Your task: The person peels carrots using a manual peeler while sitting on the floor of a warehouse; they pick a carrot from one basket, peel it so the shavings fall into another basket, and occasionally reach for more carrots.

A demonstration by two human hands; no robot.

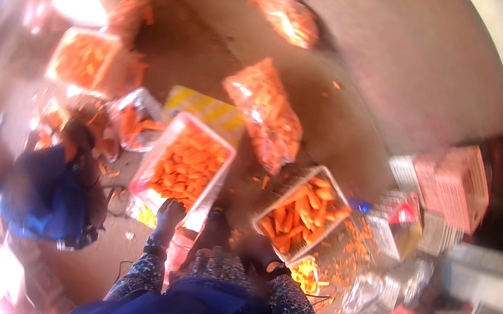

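Observation:
My left hand [170, 214] is at the near rim of a crate [230, 152] filled with cut carrot pieces [189, 166]. Whether its fingers grip that rim is not clear. Blurred and dark, my right hand [262, 254] is low in front of my body, below a second crate [334, 179] of whole carrots [305, 212]. A small orange bit [272, 265] shows beside the right wrist; I cannot tell if the hand holds it. Just right of that wrist, bright yellow-orange pieces [305, 273] lie in a container.
Clear bags of carrots [267, 109] lie on the floor ahead. To the left, a person in blue [47, 197] bends near a carrot-filled crate [84, 59] and an open plastic bag [139, 122]. Peelings [357, 244] litter the right side, near stacked pink crates [458, 186].

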